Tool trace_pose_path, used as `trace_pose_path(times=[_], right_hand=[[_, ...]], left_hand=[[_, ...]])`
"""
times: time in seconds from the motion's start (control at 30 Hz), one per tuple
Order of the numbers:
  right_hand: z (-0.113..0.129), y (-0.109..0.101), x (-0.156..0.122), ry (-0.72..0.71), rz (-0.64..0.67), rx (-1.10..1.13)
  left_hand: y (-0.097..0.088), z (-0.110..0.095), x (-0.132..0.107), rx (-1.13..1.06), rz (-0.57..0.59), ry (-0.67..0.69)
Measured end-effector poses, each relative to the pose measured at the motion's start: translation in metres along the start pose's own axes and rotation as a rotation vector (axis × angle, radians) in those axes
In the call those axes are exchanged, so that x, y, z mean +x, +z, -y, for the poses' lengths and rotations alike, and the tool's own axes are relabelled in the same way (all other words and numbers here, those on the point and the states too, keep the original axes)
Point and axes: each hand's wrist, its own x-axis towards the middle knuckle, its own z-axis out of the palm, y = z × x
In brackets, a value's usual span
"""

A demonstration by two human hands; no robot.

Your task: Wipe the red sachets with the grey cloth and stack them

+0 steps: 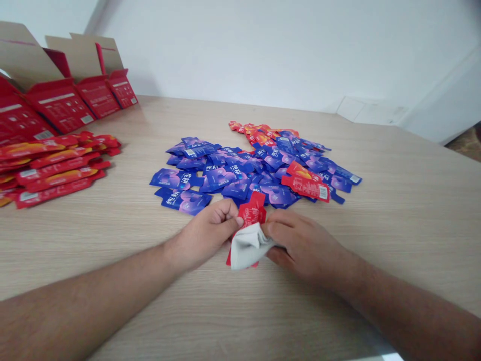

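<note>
My left hand (208, 230) pinches a red sachet (252, 212) by its edge, holding it just above the wooden table (406, 210). My right hand (300, 243) is closed on a white cloth (247, 245) that lies pressed against the lower part of the same sachet. Both hands meet near the table's middle, close in front of a pile of blue sachets (240, 173) with a few red ones (306, 183) mixed in.
A row of red sachets (56, 168) lies at the left. Behind it stand open red cardboard boxes (62, 100) with raised flaps. A white wall runs behind the table. Bare wood shows at the right and in front.
</note>
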Motion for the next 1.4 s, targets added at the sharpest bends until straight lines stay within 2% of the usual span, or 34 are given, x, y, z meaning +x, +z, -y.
trace_pose_path(times=[0.07, 0.2, 0.33, 0.4, 0.5, 0.57, 0.67, 0.87, 0.97, 1.03, 1.2, 1.33, 1.4], right_hand=[[0.0004, -0.0001, 0.0, 0.012, -0.002, -0.001], [-0.0012, -0.0017, 0.0006, 0.129, -0.104, -0.064], [0.0019, -0.0008, 0.0003, -0.003, 0.002, -0.013], [0.002, -0.0004, 0.0005, 0.018, -0.012, -0.023], [0.0003, -0.0009, 0.0011, 0.125, -0.098, -0.057], [0.0008, -0.0011, 0.0009, 0.1, -0.081, -0.05], [0.0032, -0.0007, 0.0002, -0.005, 0.011, -0.019], [0.0013, -0.0013, 0.001, 0.118, -0.078, -0.046], [0.0032, -0.0006, 0.0006, 0.011, 0.011, -0.003], [0.0035, -0.0005, 0.0004, -0.009, 0.027, 0.0], [-0.0014, -0.0022, 0.0011, 0.134, -0.106, -0.074], [0.001, -0.0013, 0.0013, 0.009, -0.011, -0.03], [0.0013, -0.0009, 0.0013, 0.025, -0.026, -0.032]], left_hand=[[0.0001, -0.0001, 0.0002, -0.011, -0.006, -0.002], [-0.0006, 0.0011, 0.001, -0.018, -0.001, -0.004], [-0.0011, 0.0024, 0.0016, 0.006, -0.005, 0.012], [-0.0009, 0.0022, 0.0019, 0.008, -0.003, 0.02], [-0.0004, 0.0018, 0.0022, 0.005, 0.004, 0.02], [-0.0005, 0.0019, 0.0021, 0.015, -0.006, 0.017], [-0.0013, 0.0029, 0.0021, 0.037, -0.014, 0.022], [-0.0015, 0.0028, 0.0016, 0.017, -0.008, 0.017], [-0.0004, 0.0013, 0.0009, 0.02, -0.009, 0.012], [-0.0003, 0.001, 0.0008, 0.022, -0.01, 0.018], [-0.0015, 0.0016, 0.0019, 0.039, -0.01, 0.012], [-0.0011, 0.001, 0.0018, 0.044, -0.013, 0.041], [-0.0009, 0.0008, 0.0017, 0.047, -0.016, 0.04]])
